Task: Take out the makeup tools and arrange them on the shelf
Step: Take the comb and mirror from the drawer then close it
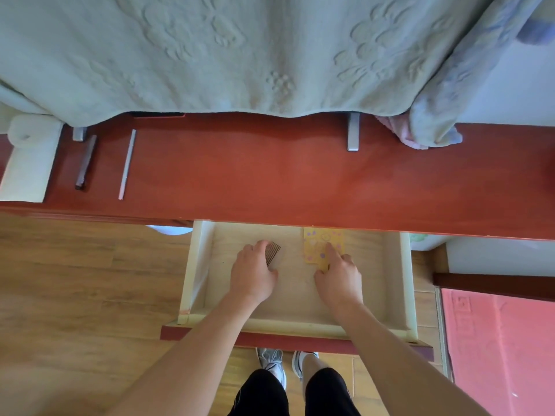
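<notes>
Both hands in open drawer [404, 274]. Left hand [253, 273]: grip pinching the comb [272, 253], lifting it off the drawer floor. Right hand [339, 277]: forefinger pressed on yellow card [321, 246], likely to slide it. Two sticks [87, 162] already on shelf [270, 178].

No readable text, brand or nos. anywhere. Yellow card [319, 246] in the drawer [399, 274] carries only purple and pale shapes, poss. hearts, too blurred to tell. Red mat [504, 349] has an embossed square key pattern, not lettering.
</notes>
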Tool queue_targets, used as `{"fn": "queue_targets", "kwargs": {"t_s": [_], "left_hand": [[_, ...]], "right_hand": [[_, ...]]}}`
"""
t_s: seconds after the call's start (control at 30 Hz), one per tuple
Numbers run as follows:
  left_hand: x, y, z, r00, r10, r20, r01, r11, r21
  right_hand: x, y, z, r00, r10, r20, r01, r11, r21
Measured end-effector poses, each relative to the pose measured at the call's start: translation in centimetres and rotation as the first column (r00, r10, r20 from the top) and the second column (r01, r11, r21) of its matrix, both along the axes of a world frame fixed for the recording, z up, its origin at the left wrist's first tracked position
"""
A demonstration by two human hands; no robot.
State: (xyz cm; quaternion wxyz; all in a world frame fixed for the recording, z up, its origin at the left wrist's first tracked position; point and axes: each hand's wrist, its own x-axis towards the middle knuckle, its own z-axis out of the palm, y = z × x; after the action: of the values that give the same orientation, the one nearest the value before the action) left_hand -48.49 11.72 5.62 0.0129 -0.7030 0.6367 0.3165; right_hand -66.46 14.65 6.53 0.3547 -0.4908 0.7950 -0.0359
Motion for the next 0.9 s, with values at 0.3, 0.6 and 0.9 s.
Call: {"fn": "queue_targets", "kwargs": {"t_s": [0.3, 0.6, 0.9], "left_hand": [[0.6, 0.2, 0.7, 1.000, 0.024, -0.003, -0.024, 1.000, 0.012], [0.2, 0.5, 2.6, 0.999, 0.045, -0.020, -0.045, 0.999, 0.002], [1.0, 1.0, 4.8, 0.998, 0.049, -0.025, -0.050, 0.997, -0.051]], "right_hand": [[-0.3, 0.3, 0.9, 0.998, -0.040, -0.048, 0.040, 0.999, -0.004], [-0.7, 0.4, 2.1, 0.999, -0.021, -0.041, 0.021, 1.000, 0.005], [-0.4, 0.7, 4.5, 0.998, -0.051, 0.023, 0.051, 0.999, -0.005]]}}
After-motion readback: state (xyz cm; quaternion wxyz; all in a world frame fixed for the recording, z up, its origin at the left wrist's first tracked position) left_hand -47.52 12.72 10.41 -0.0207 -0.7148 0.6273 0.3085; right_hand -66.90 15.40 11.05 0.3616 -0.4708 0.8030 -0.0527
